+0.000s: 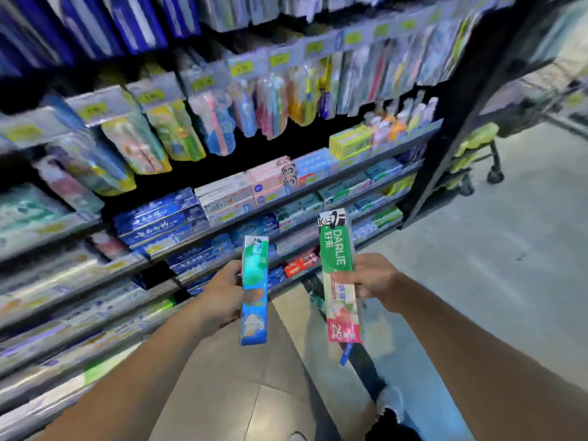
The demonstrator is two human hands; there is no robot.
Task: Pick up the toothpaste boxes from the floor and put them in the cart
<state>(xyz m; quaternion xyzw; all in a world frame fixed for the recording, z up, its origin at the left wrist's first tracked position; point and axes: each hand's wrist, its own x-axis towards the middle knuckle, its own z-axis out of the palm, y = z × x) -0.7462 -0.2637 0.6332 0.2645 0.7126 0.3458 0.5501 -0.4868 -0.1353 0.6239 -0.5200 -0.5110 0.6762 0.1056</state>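
Green and white cardboard up front: the right hand [370, 276] grips a Darlie toothpaste box [339, 275] around its middle, fingers wrapped across the front, thumb side behind. That box stands nearly upright, its top end with the hat-wearing logo pointing at the shelves, its pink-red bottom end hanging below the hand. And over on the other side, the left hand [222, 291] holds a blue-green toothpaste box [254, 291], thumb pressed on its front face, fingers curled behind. This one is upright too, tilted just a touch, and sits close beside the Darlie box without touching it. Both boxes are up in the air in front of the person, well off the floor [477, 265].

Behind them runs the store shelving [318, 183], tier after tier of toothpaste cartons: dark blue ones to the left, pink and white ones in the middle, yellow-green ones towards the right end. Above those hang toothbrush packs [216, 122] with yellow price tags, all smeared by motion blur. A black upright post [445, 128] closes off the shelving at the right end. Past that post, on the grey floor, stands a cart with lime-green parts [474, 148] and black wheels, well apart from both hands. Down low, a blue tag [345, 354] peeks out beneath the Darlie box, and a shoe [389, 402] shows near the bottom edge.
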